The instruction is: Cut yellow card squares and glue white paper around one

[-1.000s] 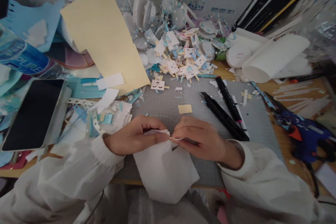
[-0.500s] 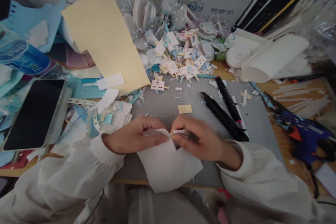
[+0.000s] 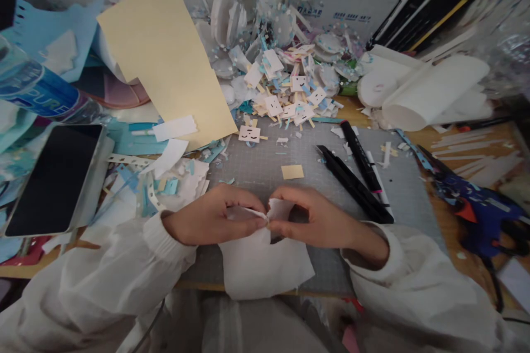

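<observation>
A soft white sheet of paper (image 3: 260, 262) hangs over the near edge of the grey cutting mat (image 3: 265, 168). My left hand (image 3: 211, 215) pinches its upper edge from the left, fingers closed. My right hand (image 3: 318, 220) pinches the same edge from the right, fingertips meeting the left ones at the middle. A small flap of the sheet sticks up between the two hands. Both wrists wear white sleeves.
Black markers (image 3: 351, 176) lie on the mat to the right, beside a small yellow paper square (image 3: 292, 171). A heap of little paper faces (image 3: 285, 96) sits behind. A large yellow sheet (image 3: 169, 60), a tablet (image 3: 53, 176), a blue glue gun (image 3: 476, 204) and white paper rolls (image 3: 426, 91) surround the mat.
The white sheet has been drawn up and bunched shorter. My right hand has turned and moved slightly left, now holding a raised flap rather than a thin strip.
</observation>
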